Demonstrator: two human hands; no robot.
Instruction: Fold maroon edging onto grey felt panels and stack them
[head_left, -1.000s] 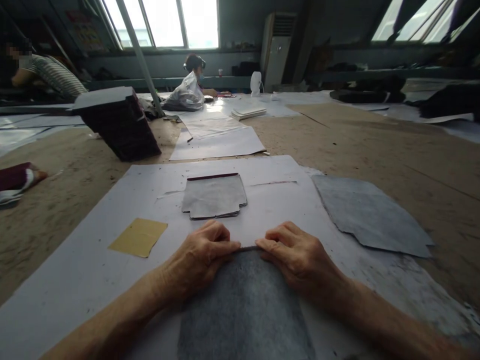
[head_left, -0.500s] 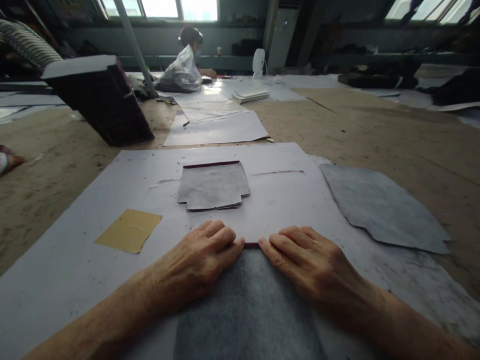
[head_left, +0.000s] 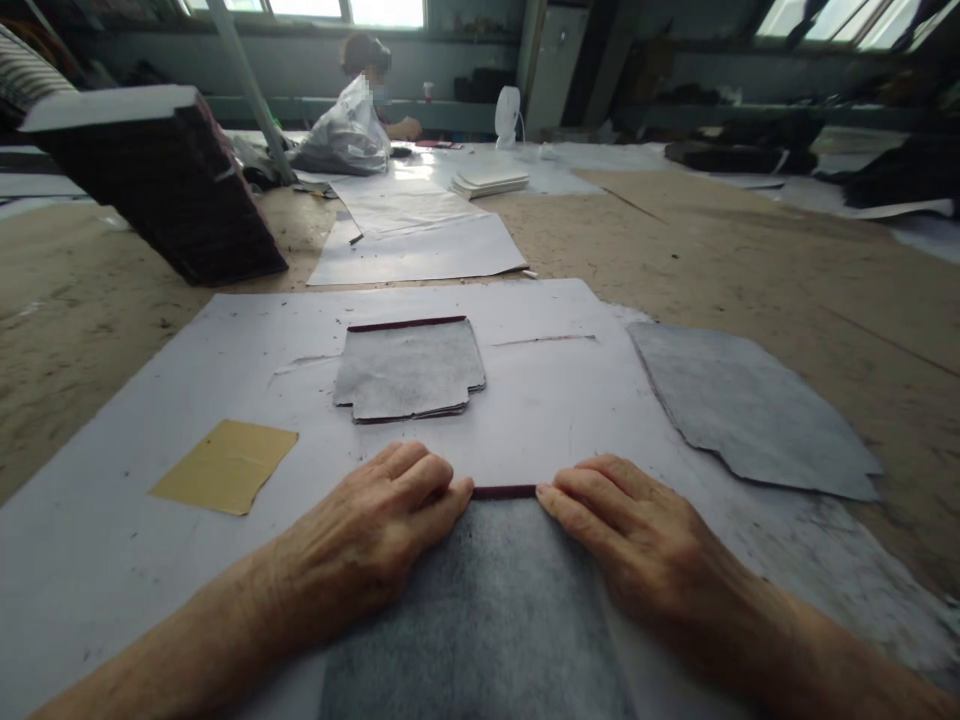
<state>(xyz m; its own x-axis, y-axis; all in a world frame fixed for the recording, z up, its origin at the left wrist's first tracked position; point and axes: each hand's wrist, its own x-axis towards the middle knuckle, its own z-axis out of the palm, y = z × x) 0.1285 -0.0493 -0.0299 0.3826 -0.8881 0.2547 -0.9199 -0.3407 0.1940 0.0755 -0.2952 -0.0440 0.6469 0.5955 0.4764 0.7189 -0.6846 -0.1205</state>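
A grey fabric-like piece (head_left: pixel 495 600) lies flat in front of me, its far edge folded over into a narrow dark red strip (head_left: pixel 506 491). My left hand (head_left: pixel 394 525) presses the left end of that fold, fingers curled and thumb along the edge. At the right end, my right hand (head_left: pixel 634 525) pinches the fold with thumb and fingers together. Beyond the hands sits a small stack of similar grey pieces (head_left: pixel 409 368) with a dark red folded edge on top. To the right rests another stack of grey cut pieces (head_left: pixel 750 410).
White paper (head_left: pixel 555 400) covers the work surface, with a yellow square sheet (head_left: pixel 229 465) at left. A tall dark stack (head_left: pixel 172 190) leans at the back left near a pole (head_left: pixel 251 90). Across the table a person (head_left: pixel 367 70) sits behind a plastic bag (head_left: pixel 345 130).
My hands have slid apart along the fold, so more of the dark red strip shows between them. The view has shifted slightly, and the other hand at the left edge is out of sight.
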